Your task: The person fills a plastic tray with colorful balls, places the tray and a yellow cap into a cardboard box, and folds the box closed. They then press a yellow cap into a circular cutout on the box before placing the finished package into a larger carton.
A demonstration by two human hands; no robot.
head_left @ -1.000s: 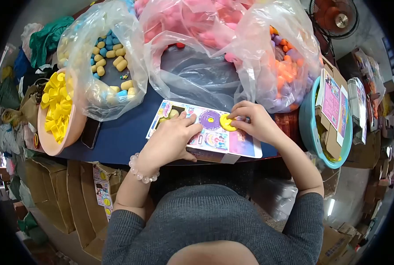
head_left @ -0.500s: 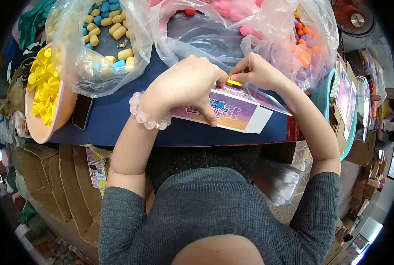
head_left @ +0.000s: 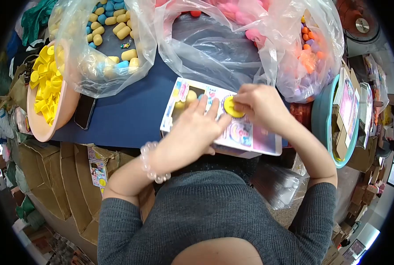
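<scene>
The printed box [head_left: 250, 137] lies flat at the near table edge. The left hand [head_left: 192, 132] rests on it, fingers spread flat. The right hand [head_left: 261, 106] pinches a yellow disc [head_left: 232, 107] on its top. Beyond the box, 3 plastic bags [head_left: 206, 48] crowd the table; left of it sits a bowl [head_left: 42, 128] of yellow caps.

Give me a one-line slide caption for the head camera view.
Left hand flat on a colourful printed cardboard box while the right hand presses a round yellow plastic disc onto its face.
</scene>
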